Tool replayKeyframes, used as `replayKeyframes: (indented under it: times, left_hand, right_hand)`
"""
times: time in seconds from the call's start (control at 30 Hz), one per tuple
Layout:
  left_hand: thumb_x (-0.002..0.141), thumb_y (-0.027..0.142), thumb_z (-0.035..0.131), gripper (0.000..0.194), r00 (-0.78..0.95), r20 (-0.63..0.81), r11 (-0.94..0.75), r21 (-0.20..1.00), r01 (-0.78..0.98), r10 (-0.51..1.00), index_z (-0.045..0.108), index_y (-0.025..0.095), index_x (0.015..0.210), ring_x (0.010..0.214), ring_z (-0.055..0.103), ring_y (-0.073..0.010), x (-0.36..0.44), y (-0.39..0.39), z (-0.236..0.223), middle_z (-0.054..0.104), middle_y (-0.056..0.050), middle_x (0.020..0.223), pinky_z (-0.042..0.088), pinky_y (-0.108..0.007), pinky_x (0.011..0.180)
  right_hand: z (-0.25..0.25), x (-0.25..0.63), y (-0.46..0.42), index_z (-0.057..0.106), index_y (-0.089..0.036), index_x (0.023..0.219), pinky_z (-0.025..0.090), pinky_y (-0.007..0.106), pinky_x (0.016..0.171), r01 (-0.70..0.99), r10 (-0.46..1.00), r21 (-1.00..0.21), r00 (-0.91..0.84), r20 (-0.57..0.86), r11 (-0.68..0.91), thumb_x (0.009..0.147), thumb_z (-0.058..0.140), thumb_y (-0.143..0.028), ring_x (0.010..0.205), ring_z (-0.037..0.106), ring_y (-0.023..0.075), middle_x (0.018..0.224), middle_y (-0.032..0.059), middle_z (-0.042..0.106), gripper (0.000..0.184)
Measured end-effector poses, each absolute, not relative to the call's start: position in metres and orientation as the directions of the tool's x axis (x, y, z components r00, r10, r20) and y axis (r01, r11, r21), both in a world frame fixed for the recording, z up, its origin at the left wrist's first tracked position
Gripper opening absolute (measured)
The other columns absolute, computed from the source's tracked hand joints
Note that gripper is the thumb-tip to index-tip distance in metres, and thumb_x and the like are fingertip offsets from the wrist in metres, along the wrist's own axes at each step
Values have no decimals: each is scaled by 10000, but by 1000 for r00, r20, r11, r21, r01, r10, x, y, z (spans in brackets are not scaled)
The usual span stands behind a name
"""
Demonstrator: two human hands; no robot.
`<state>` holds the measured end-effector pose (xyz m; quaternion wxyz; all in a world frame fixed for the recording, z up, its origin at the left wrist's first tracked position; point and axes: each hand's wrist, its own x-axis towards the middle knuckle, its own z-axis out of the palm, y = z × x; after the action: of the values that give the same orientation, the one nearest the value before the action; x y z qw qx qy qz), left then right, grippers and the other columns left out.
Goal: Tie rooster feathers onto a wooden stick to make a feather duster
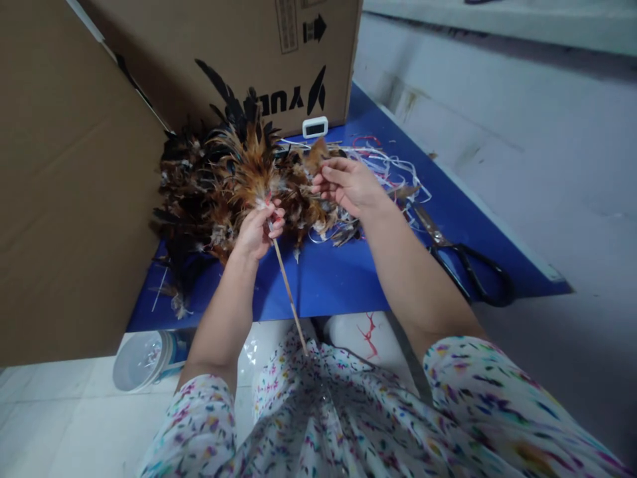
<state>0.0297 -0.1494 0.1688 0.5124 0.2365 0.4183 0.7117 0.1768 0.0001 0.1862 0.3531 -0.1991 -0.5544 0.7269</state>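
My left hand [259, 229] is closed around the top of a thin wooden stick [289, 292] that slants down toward my lap. A tuft of brown and orange feathers [251, 169] fans out above that hand. My right hand [346, 182] is pinched on a small bunch of brown feathers [317, 156] just to the right. A heap of dark and brown loose feathers [192, 192] lies on the blue table [338, 275] behind and left of both hands.
Black-handled scissors [465, 262] lie on the table's right side beside tangled white strips [393, 169]. A big cardboard box [239, 53] with a small white device [315, 126] stands at the back. A cardboard sheet [64, 179] is left. A plastic tub [142, 358] sits on the floor.
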Motion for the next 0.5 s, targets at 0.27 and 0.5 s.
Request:
replayKeyframes:
  times: [0.27,0.5]
  left_hand:
    - [809,218,674,145,-404,-103,-98,889,-448,909,616,131,910,554,602,-102,42,-147,164,620,-27,709,357,-161,385]
    - [787,196,656,151,-283,-68,-75,880,-468,957,534,128,728,420,347,1,46,-148,162,518,11,669,175,-115,343]
  right_hand:
    - [195,166,-39,544,-198,828,476,195,546,-271,721,-960,-649,242,78,851,621,-290,657,625,101,700,-14,639,122]
    - [191,157,-61,549,-174,653,319,169,386,-141,683,-989,-726,80,-33,743,642,-120,436,463,57,522,-33,569,141]
